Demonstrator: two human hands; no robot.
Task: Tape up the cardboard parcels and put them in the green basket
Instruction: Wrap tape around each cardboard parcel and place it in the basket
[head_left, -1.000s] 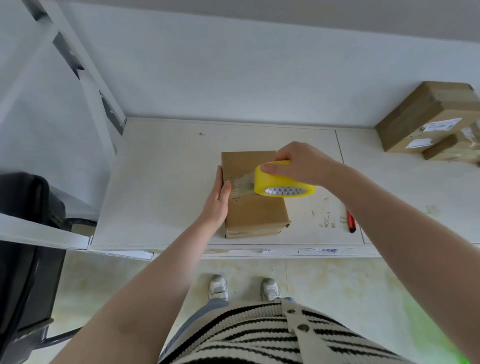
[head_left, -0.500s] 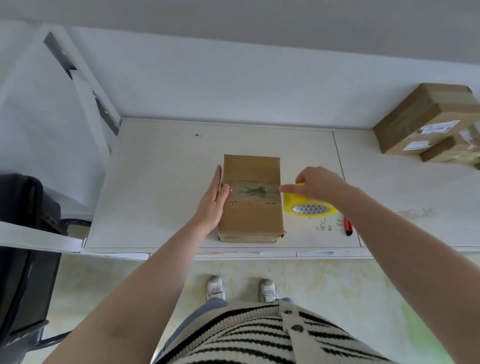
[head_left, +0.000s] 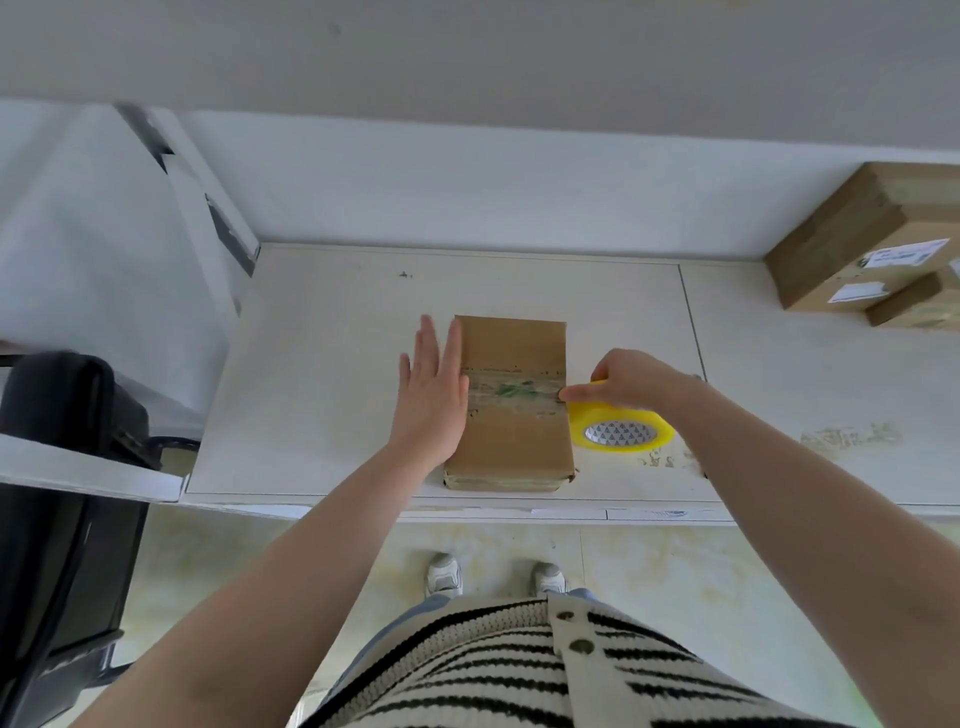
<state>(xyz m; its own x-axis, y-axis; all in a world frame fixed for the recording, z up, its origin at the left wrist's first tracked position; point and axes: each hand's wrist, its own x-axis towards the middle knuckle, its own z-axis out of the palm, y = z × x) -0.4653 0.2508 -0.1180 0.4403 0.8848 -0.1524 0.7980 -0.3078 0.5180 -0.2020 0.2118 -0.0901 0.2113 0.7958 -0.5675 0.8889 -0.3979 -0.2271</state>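
A flat cardboard parcel (head_left: 511, 400) is seen lying on the white table (head_left: 322, 374), near its front edge, with a band of clear tape (head_left: 511, 388) stretched across its top. The left hand (head_left: 434, 400) is kept flat with straight fingers against the parcel's left side, and nothing is grasped by it. A yellow tape roll (head_left: 621, 428) is gripped by the curled right hand (head_left: 631, 382) just beside the parcel's right edge. Two more parcels (head_left: 862, 244) are stacked at the far right of the table.
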